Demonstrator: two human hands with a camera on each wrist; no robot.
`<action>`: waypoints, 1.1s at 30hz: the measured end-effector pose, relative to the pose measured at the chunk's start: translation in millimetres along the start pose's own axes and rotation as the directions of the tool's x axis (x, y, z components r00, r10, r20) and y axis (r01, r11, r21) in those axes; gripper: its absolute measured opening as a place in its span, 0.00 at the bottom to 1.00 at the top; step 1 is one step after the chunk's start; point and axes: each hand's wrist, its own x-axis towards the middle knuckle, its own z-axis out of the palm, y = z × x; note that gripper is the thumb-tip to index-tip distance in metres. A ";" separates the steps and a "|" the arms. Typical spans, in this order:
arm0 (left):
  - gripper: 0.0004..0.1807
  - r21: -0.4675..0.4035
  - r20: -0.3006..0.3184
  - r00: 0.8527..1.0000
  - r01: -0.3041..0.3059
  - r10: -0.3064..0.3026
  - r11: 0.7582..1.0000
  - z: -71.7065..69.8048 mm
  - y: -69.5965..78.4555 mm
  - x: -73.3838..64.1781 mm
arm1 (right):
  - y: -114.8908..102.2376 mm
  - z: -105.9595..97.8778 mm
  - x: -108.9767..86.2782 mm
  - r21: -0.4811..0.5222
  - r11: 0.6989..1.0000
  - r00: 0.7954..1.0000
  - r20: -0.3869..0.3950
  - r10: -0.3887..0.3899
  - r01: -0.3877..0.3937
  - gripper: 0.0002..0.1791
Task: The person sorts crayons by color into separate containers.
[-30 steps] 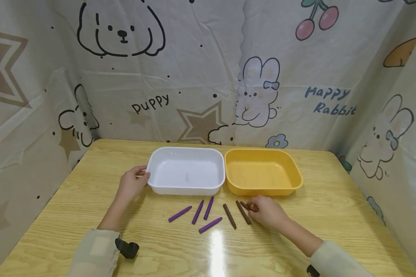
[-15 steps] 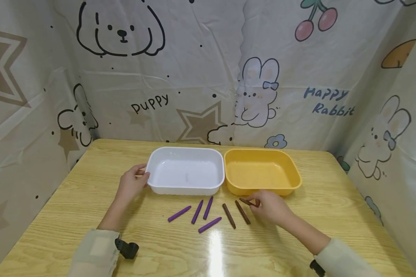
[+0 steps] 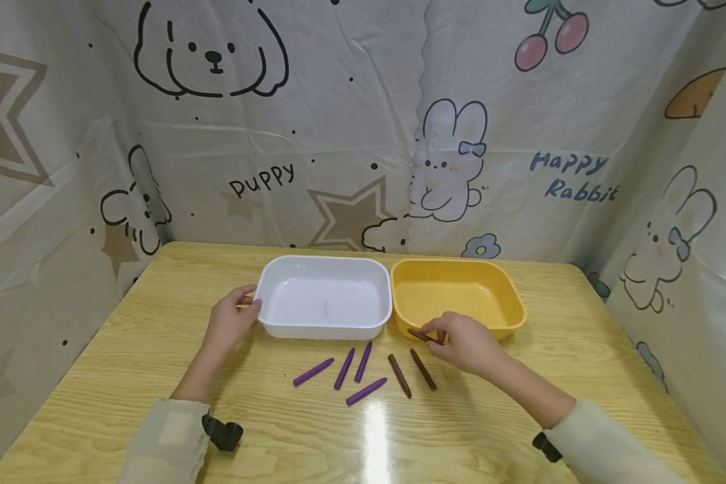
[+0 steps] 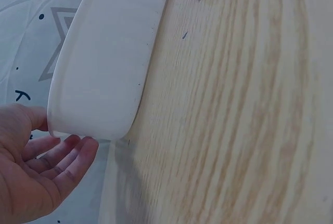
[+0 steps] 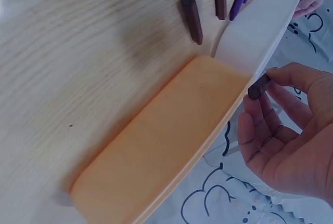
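My left hand (image 3: 232,317) holds the left end of a white plastic tray (image 3: 322,332), thumb at the rim and fingers against the outside wall, as the left wrist view shows. Between thumb and fingertips, my right hand (image 3: 468,344) pinches a brown crayon (image 5: 258,86). That hand overlaps the front rim of the yellow tray (image 3: 454,299) in the head view, and the crayon is raised to rim height. Two more brown crayons (image 3: 400,376) lie on the table in front of the yellow tray. Several purple crayons (image 3: 366,391) lie left of them, before the white tray.
The two trays stand side by side near the back of a wood-grain table (image 3: 266,437). A printed cloth (image 3: 351,134) hangs behind and at both sides. Small black cameras (image 3: 222,433) are strapped at the sleeves.
My right hand has lifted the brown crayon off the table and moved it up and forward to the yellow tray's front rim. The left hand has stayed on the white tray.
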 end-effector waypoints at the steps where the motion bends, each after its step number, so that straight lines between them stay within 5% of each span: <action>1: 0.26 0.001 0.000 1.000 -0.001 0.001 1.000 0.0 -0.1 -0.1 | -1.7 -1.3 1.4 -0.001 1.000 1.000 0.003 -0.002 0.002 0.10; 33: 0.25 -0.020 -0.043 0.999 0.002 -0.003 1.000 4.6 -7.1 0.4 | -28.1 -9.8 41.4 0.055 0.996 0.997 0.028 -0.075 0.073 0.09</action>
